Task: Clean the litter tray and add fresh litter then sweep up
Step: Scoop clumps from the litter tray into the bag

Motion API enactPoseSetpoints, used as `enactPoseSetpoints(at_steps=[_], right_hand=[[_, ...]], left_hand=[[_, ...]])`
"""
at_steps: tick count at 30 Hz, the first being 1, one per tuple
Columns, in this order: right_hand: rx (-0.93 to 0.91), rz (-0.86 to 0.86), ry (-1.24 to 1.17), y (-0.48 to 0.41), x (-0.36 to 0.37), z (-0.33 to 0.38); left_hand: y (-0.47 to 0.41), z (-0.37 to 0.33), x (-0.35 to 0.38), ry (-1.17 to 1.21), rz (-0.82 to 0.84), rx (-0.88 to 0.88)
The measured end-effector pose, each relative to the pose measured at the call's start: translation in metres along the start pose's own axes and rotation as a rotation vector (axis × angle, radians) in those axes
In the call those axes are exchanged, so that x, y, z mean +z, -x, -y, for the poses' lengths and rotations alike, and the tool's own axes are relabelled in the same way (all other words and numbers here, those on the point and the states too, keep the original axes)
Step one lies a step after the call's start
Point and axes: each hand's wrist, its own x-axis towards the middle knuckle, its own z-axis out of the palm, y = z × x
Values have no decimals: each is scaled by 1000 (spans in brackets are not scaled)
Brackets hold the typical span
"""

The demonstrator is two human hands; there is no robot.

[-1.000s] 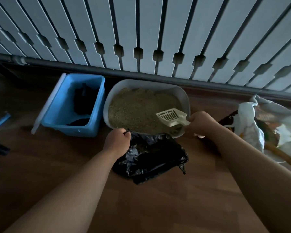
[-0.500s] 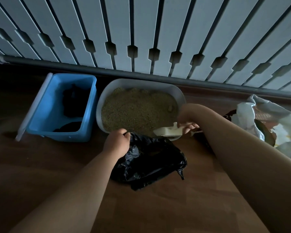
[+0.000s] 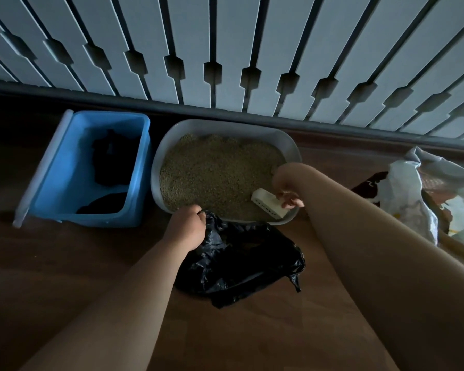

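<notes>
**Scoop [image 3: 268,206] down in the tray's [image 3: 292,145] near right corner**

The tray sits on the floor [image 3: 65,263] with its far rim close under the fence [image 3: 225,49] and the dark rail [image 3: 332,121] along the fence's foot. Its left wall is just beside the blue bin [image 3: 65,167], with only a narrow gap between them. The black bag [image 3: 239,261] lies crumpled against the near rim. A white bag [image 3: 407,194] lies off to the right, apart from the tray, with bare floor between. The widest open floor is nearest the camera, between and below the forearms.

Litter [image 3: 212,178] covers the tray's bottom. The right hand [image 3: 285,183] hangs over the near right corner, fingers curled round the scoop's handle. The scoop lies low on the litter, just inside the near rim, its slotted side toward the camera. The left hand [image 3: 186,226] is fisted on the black bag's edge, touching the tray's near rim.

A second ago the scoop was held up above the litter, face up, by the right rim. Half a second ago it had dropped to the near rim. Now it has turned over and sits farther in on the litter. The left hand has kept its grip and its place.
</notes>
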Motion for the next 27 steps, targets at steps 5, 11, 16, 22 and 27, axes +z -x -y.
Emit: enactPoseSetpoints(at_steps=[5, 11, 16, 22, 27], right_hand=[[-71, -246, 101, -2, 28, -9], [-83, -465, 100, -8, 64, -34], [-49, -547, 100, -22, 63, -38], [-49, -624, 54, -48, 54, -39], [-7, -621, 2, -65, 43, -38]], left_hand=[[1, -2, -1, 21, 17, -5], [-2, -1, -3, 12, 42, -22], [-11, 0, -4, -25, 27, -33], [-27, 4, -12, -97, 21, -26], [-36, 7, -14, -118, 51, -16]])
